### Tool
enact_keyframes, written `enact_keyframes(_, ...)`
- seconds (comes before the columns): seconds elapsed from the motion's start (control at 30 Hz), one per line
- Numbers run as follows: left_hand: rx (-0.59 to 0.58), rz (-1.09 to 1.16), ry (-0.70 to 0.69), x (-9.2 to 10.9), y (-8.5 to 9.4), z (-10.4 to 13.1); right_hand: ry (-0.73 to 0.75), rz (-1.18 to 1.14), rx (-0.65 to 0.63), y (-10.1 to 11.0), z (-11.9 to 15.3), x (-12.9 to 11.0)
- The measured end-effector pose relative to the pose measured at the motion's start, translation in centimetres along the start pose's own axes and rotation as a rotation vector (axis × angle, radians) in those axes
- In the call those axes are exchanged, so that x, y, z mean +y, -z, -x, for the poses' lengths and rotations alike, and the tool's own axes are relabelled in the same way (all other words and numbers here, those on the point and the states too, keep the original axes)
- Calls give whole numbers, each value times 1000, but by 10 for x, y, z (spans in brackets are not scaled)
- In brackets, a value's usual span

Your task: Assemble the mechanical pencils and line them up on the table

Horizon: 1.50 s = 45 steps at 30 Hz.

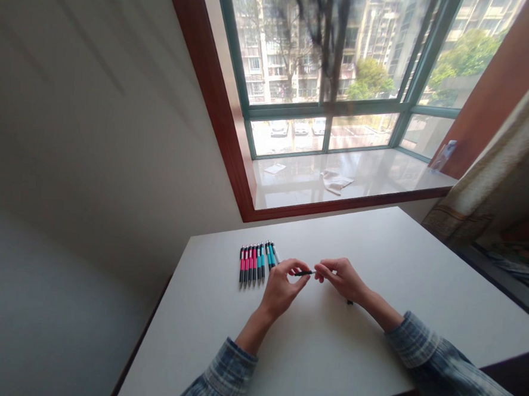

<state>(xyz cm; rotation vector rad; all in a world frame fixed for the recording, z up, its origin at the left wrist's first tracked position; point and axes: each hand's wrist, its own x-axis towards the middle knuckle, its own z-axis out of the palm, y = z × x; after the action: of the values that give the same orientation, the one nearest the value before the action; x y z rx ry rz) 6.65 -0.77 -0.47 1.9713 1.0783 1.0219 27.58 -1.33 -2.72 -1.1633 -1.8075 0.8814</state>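
Between the thumb and fingers of my left hand [281, 288] is a short black pen part [303, 273], held nearly level above the table. Its thin silvery end points right and meets the pinched fingertips of my right hand [340, 277]. Anything else inside the right fingers is hidden. Left of my hands lies a neat row of click pens: several pink pens [248, 266], then several teal pens [259, 262]. A pale pen [276, 252] at the row's right end is partly covered by my left hand. A small black piece [350, 302] lies under my right wrist.
The white table [202, 337] stands against the wall below a window sill. On the sill [383, 169] are a paper [275, 169], a crumpled wrapper [336, 182] and a clear bottle [444, 155]. A curtain [495, 152] hangs at the right.
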Motion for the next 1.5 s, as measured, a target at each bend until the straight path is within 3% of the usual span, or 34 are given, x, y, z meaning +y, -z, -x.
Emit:
enact_keyframes(0.43, -26, 88, 62, -3, 0, -1, 176, 85, 84, -1, 0, -3)
enact_keyframes(1.03, -9, 18, 0, 1, -3, 2, 165, 200, -51, -1, 2, -5)
enact_keyframes(1.17, 20, 148, 78, -3, -4, 0, 156, 197, -6, -1, 1, -5)
enact_keyframes(1.37, 1, 543, 267, -12, -6, -4, 169, 178, -13, -14, 4, -18)
enact_keyframes(1.5, 6, 581, 307, -15, -6, -5, 157, 208, 13, -5, 7, -21)
